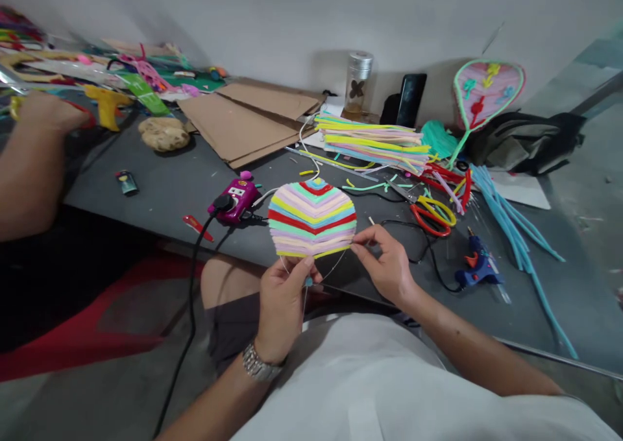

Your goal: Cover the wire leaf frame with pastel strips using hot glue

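I hold a round fan-shaped piece (312, 218) made of striped pipe cleaners in pink, yellow, red, green and blue, just above the table's near edge. My left hand (283, 296) is closed around its lower end, where a thin wire frame and a blue tip show. My right hand (385, 261) pinches the fan's right edge between thumb and forefinger.
On the dark table (165, 188) lie a stack of pipe cleaners (372, 143), scissors (433, 215), a blue glue gun (477, 266), long blue stems (516, 233), a purple power strip (234, 201), cardboard (243, 123), a jar (357, 84) and a finished fan (484, 94). Another person's arm (29, 162) is at left.
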Motion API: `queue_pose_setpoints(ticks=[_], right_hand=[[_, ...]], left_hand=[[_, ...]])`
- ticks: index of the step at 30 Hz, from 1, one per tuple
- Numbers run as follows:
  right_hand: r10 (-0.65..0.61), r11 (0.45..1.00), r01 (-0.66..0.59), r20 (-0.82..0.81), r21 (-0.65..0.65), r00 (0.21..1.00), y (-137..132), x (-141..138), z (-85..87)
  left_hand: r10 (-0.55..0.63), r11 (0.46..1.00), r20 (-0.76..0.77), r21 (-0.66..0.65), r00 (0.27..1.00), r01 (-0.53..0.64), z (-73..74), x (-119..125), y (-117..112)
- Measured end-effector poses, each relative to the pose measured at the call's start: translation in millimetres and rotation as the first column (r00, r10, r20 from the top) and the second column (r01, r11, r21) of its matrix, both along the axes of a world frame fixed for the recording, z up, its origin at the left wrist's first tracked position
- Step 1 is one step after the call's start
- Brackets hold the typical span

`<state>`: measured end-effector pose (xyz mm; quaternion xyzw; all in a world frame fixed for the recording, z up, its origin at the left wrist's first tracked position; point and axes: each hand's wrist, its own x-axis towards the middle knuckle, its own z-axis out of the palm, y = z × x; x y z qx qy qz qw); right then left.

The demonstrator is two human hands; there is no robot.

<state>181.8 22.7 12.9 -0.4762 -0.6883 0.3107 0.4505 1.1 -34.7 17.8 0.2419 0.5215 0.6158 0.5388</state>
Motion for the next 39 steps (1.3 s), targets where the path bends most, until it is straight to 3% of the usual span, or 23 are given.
queue_pose_setpoints(ticks=[3, 5, 7, 11, 20, 26, 31, 33, 34, 39], right_hand=[[-0.033, 0.951, -0.053, -0.27, -0.305, 0.962, 1, -5, -3.3], [-0.064, 0.861, -0.183, -0.456, -0.475, 0.888, 0, -8, -3.6], [-0.109, 0.777, -0.299, -0.585, -0.554, 0.803, -1, -11, -2.5], [-0.181, 0.719, -0.385, -0.691, -0.578, 0.7, -3, -16, -0.2], [-0.193, 0.679, -0.471, -0.756, -0.564, 0.626, -5, -21, 1.1], [-0.231, 0.553, -0.651, -0.846, -0.521, 0.481, -6, -19, 0.9], [-0.255, 0.485, -0.72, -0.868, -0.496, 0.426, -5, -20, 2.8], [-0.258, 0.502, -0.703, -0.863, -0.504, 0.435, -5, -23, 4.8], [-0.259, 0.537, -0.668, -0.854, -0.516, 0.452, -6, -25, 5.4], [-0.275, 0.804, -0.251, -0.711, -0.539, 0.647, -9, -33, 1.3]], left_hand=[[0.001, 1.0, 0.009, 0.001, 1.0, -0.001, 0.6, 1, 0], [0.005, 1.0, 0.011, 0.005, 1.0, -0.005, 0.2, 2, 0], [0.015, 1.0, 0.016, 0.011, 1.0, -0.015, -0.2, 2, 0], [0.016, 1.0, 0.034, 0.009, 0.999, -0.017, -1.0, 1, -1], [0.015, 1.0, 0.037, -0.005, 0.999, -0.015, -3.7, 0, 0], [-0.007, 1.0, 0.098, -0.019, 0.995, 0.009, -6.4, 0, 1], [-0.046, 0.999, 0.107, -0.008, 0.993, 0.047, -6.7, 1, 0], [-0.033, 0.999, 0.106, -0.002, 0.994, 0.033, -5.7, 3, 1], [-0.015, 1.0, 0.106, 0.001, 0.994, 0.015, -5.2, 3, 1], [0.069, 0.998, 0.089, -0.008, 0.994, -0.069, -4.0, 6, 4]])
